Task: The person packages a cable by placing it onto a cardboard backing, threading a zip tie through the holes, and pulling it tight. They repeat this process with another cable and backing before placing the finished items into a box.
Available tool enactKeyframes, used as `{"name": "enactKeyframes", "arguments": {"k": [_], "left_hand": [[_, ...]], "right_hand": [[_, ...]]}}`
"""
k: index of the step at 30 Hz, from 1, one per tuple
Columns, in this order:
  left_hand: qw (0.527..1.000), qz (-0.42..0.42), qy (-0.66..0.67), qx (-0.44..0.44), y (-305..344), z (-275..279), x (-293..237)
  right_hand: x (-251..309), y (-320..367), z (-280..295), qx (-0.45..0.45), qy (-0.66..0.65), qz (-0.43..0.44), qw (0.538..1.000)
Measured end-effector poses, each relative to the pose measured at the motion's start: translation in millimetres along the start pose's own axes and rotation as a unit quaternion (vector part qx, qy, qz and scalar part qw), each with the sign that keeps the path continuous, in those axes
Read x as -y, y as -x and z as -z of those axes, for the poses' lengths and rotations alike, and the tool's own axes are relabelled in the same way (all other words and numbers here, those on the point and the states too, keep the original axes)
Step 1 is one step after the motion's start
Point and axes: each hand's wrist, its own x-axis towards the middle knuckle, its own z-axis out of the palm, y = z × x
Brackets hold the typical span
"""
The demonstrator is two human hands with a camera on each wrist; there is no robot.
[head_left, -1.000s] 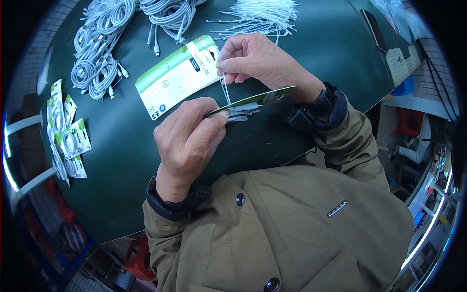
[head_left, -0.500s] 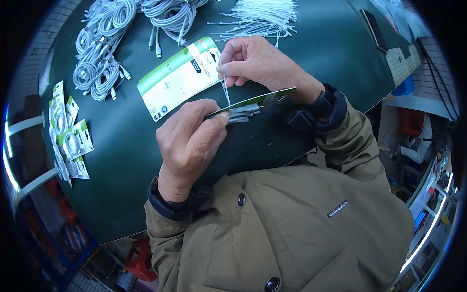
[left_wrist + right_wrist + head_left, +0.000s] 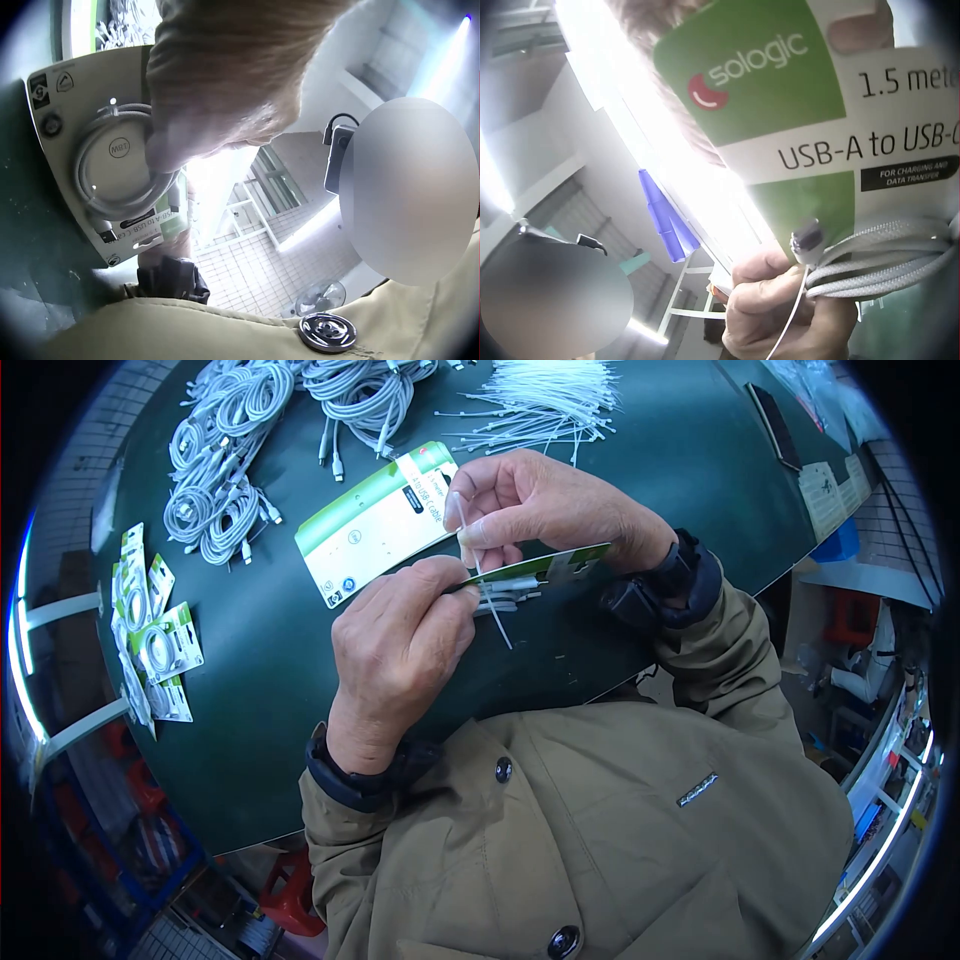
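Observation:
In the head view the left hand (image 3: 400, 635) grips a card (image 3: 545, 565) with a coiled grey cable (image 3: 510, 598) on its near face. Its thumb presses the coil in the left wrist view. The right hand (image 3: 555, 510), beyond the card, pinches a thin white cable tie (image 3: 500, 622) that runs across the card's edge, one end projecting on the near side. Close up in the right wrist view are the card's green and white print (image 3: 780, 90), the grey coil (image 3: 889, 259) and a white strand (image 3: 790, 322) by the metal plug.
Flat cards (image 3: 370, 525) lie beyond the hands. Coiled cables (image 3: 225, 480) and white ties (image 3: 550, 395) are at the table's far side. Carded cables (image 3: 155, 640) are stacked on the left; a dark phone-like object (image 3: 772, 425) lies at upper right.
The tie ran from the right fingers to behind the card; now one end projects on the near side. The right hand has shifted slightly right and nearer the body.

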Motion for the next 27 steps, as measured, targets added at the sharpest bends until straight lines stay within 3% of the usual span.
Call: {"name": "enactKeyframes", "arguments": {"k": [6, 15, 21, 27], "left_hand": [[0.999, -0.015, 0.008, 0.039, -5.7, 3.3, 0.4], [0.997, 0.004, 0.074, 0.018, 2.1, -3.9, 7.5], [0.991, 0.067, 0.118, -0.013, 0.0, 0.7, 4.5], [0.971, 0.169, 0.167, -0.018, 12.5, 3.6, 7.0]], "right_hand": [[3.4, 4.2, 12.6, 0.047, 0.035, -0.025, 0.998], [-3.3, -1.3, 9.3, 0.064, 0.028, -0.027, 0.997], [-1.1, 2.3, 4.2, 0.026, 0.068, -0.036, 0.997], [3.0, 0.7, 15.1, -0.123, 0.092, 0.034, 0.988]]}}
